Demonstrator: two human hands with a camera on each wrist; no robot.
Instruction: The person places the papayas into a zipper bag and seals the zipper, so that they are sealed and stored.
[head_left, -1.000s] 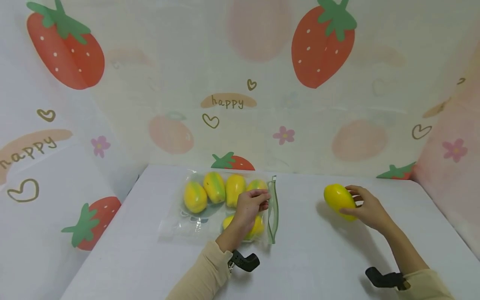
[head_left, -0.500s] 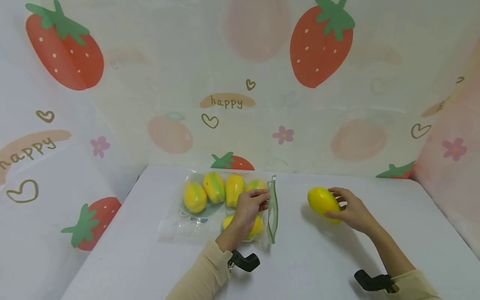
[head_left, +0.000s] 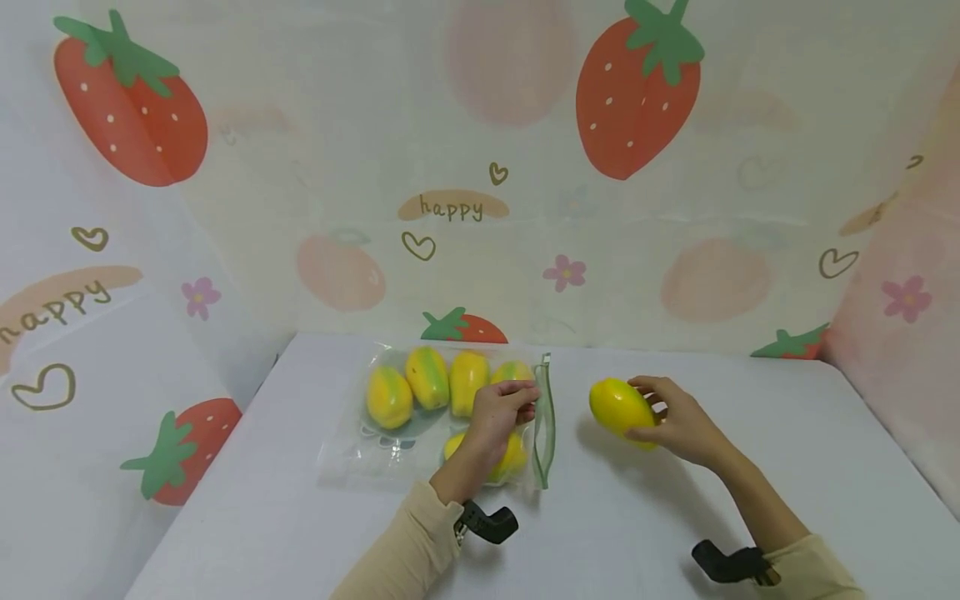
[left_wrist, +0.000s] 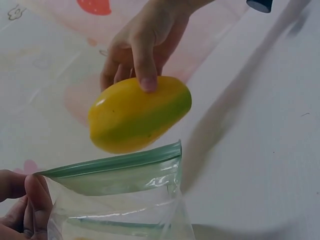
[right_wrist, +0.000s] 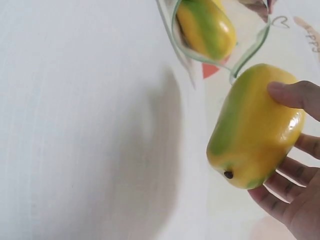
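My right hand [head_left: 678,425] grips a yellow mango [head_left: 618,408] with a green streak, thumb on one side and fingers on the other. The mango is held above the table, its shadow below. My left hand [head_left: 495,417] pinches the edge of a clear zip bag [head_left: 348,467] at its green zip strip [head_left: 547,425]. In the left wrist view, the held mango [left_wrist: 137,117] is close over the zip strip [left_wrist: 115,162]. The bag's mouth gapes in the right wrist view, a mango [right_wrist: 210,30] showing inside. Several mangoes [head_left: 390,397] lie in the bag, some partly hidden by my left hand.
The bag lies on a white-covered table [head_left: 600,517]. Behind it stands a cloth backdrop [head_left: 637,217] printed with strawberries and hearts, and side panels rise at left and right. Each wrist carries a black camera mount [head_left: 491,523].
My right hand has moved left with the mango, closer to the bag's mouth. My left hand has kept its hold on the bag's edge in the same place.
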